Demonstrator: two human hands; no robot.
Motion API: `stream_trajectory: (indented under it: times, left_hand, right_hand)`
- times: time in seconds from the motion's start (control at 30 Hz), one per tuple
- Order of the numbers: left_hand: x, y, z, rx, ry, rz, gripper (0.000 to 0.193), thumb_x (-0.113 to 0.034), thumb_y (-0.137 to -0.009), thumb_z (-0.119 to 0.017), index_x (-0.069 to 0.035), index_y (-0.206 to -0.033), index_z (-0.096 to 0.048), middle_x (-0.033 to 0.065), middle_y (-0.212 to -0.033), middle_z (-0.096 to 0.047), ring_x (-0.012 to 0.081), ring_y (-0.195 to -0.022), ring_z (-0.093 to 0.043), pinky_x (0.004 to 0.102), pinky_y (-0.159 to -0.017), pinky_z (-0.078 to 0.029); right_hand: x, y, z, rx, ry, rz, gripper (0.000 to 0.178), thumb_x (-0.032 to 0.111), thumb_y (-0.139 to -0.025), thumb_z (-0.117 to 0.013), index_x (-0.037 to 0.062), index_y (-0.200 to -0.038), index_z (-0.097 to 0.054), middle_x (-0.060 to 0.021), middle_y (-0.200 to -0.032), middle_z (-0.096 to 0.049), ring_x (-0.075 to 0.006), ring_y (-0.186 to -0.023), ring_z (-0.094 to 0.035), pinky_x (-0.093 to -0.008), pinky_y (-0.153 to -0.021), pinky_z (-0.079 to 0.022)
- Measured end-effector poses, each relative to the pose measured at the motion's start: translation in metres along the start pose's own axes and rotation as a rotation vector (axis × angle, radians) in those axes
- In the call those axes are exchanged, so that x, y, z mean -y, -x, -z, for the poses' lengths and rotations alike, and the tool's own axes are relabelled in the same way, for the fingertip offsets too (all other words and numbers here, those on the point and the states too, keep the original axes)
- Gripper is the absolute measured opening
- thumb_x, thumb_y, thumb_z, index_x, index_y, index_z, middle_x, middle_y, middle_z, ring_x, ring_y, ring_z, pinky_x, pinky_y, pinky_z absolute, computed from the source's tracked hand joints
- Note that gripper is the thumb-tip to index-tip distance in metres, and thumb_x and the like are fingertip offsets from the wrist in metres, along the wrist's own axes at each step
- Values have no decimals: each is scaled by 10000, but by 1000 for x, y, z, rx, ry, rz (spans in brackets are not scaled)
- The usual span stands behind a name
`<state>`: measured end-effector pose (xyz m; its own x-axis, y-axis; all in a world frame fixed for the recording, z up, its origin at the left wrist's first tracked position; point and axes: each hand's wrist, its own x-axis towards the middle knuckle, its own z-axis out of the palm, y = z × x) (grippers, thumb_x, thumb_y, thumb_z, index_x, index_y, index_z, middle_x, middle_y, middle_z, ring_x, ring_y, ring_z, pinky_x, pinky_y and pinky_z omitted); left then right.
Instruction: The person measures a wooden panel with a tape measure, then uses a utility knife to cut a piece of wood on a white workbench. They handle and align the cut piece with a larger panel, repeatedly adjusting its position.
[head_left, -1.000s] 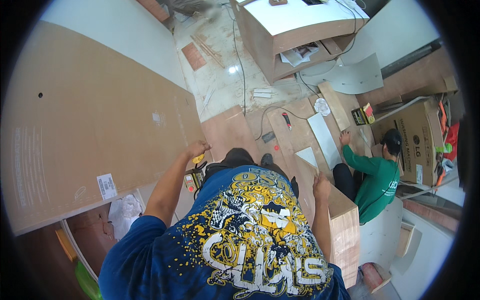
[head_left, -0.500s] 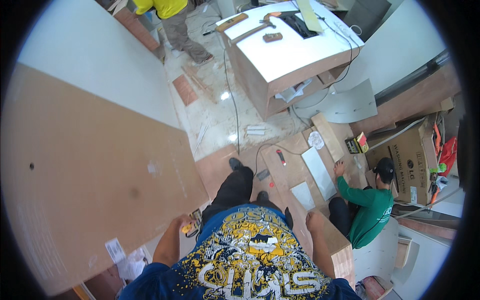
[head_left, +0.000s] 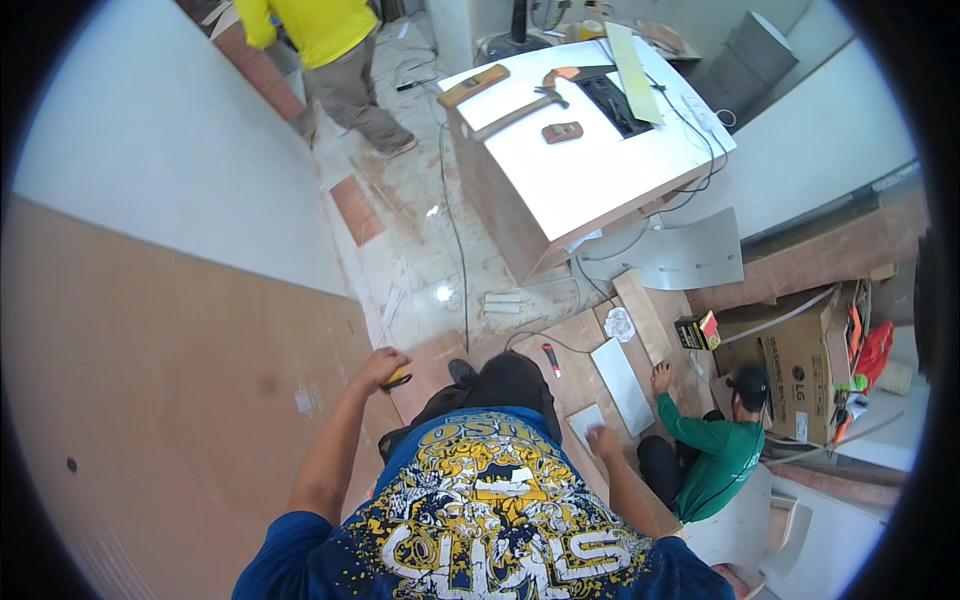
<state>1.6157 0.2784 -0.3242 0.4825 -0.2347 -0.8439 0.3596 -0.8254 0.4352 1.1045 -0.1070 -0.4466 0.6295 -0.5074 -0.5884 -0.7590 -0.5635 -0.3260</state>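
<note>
My left hand (head_left: 378,370) is out in front beside a large brown panel (head_left: 200,370), closed round a small yellow-and-black tape measure (head_left: 398,379). My right hand (head_left: 603,442) hangs at my right side, above a small white board (head_left: 590,428); motion smears it and its fingers cannot be made out. A longer white board (head_left: 622,385) lies on the plywood on the floor. By it, a co-worker in a green top (head_left: 725,465) sits low, one hand (head_left: 661,378) at the board's edge. A red-and-black utility knife (head_left: 551,359) lies on the plywood ahead.
A white-topped cabinet (head_left: 570,190) carries a hammer (head_left: 525,112), a wooden plane (head_left: 562,132) and a level-like wooden bar (head_left: 474,86). A cable (head_left: 455,220) crosses the floor. Another person in yellow (head_left: 330,45) stands far left. A large carton (head_left: 800,370) stands at right.
My left hand has risen and moved forward with the tape measure, away from my hip. My right hand has shifted slightly left. The view has tilted, and the person in yellow appears lower in it.
</note>
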Motion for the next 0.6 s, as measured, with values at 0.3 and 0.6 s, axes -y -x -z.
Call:
stream_trajectory:
  times: [0.3,0.6]
  left_hand:
    - [-276,-37,-31,629,340,-623,805,-460,-964,-708,-47,-1574,-384,153,-1319,-596,223,-1094,-637,362,-821,-577]
    - [-298,-233,99,64,-668,-623,635,-512,-939,-646,-26,-1348,-644,267,-1309,-667,432,-1221,-628,486,-1032,-503]
  right_hand:
    - [383,-157,213,340,-1662,439,696,423,-986,-717,125,-1539,-418,-135,-1336,-629,-291,-1163,-663,-437,-904,-601]
    - [339,-399,326,-465,-1265,48,513,217,-981,-737,101,-1427,-509,-69,-1120,-668,-149,-907,-668,-289,-653,-566]
